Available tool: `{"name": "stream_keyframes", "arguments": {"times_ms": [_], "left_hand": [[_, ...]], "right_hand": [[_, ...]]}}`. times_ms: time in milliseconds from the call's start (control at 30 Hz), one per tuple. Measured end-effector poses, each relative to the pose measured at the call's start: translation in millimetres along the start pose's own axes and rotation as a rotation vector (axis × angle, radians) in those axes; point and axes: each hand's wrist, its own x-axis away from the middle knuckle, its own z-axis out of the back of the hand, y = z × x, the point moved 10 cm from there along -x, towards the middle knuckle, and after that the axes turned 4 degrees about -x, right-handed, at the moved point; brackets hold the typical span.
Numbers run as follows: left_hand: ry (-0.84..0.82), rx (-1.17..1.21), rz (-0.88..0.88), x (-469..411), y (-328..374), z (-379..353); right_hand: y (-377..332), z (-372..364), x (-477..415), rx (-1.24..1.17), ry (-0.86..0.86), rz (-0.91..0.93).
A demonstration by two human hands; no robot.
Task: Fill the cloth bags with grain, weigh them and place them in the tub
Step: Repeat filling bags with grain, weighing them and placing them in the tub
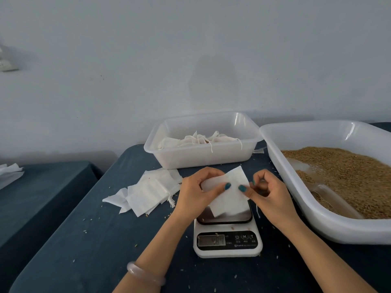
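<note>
Blue cloth covers the table, with a pale wall behind. You hold one empty bag flat, just above the scale and, by the look of it, not resting on it. Your left hand pinches the bag's left part, thumb on top and fingers under. Your right hand pinches the right edge between thumb and forefinger, the other fingers curled in. Step in hand, as judged: opening the bag's mouth before filling. Which edge is the mouth cannot be told. Rub the two layers apart with both thumbs, then hold one layer in each hand so the opening gapes. Carry the bag over the tray before you fill it, since loose kernels already lie on the cloth. The scoop lies in the grain close to your right hand, so free that hand for it and let the left hold the mouth wide. Check the display before weighing; it is too blurred to read. Spare bags sit in a pile at your left. Filled bags lie in the tub beyond the scale.
</note>
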Motion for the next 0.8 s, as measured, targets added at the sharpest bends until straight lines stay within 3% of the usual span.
{"name": "stream_keyframes", "arguments": {"times_ms": [167,600,800], "left_hand": [[-0.1,-0.037,0.009,4,2,-15],[-0.076,-0.086,-0.026,3,-2,-14],[-0.024,-0.158,-0.004,3,3,-5]], "right_hand": [[-10,-2,3,0.09,-0.004,0.079],[-25,-8,8,0.145,-0.048,0.185],[-25,3,6,0.212,0.057,0.171]]}}
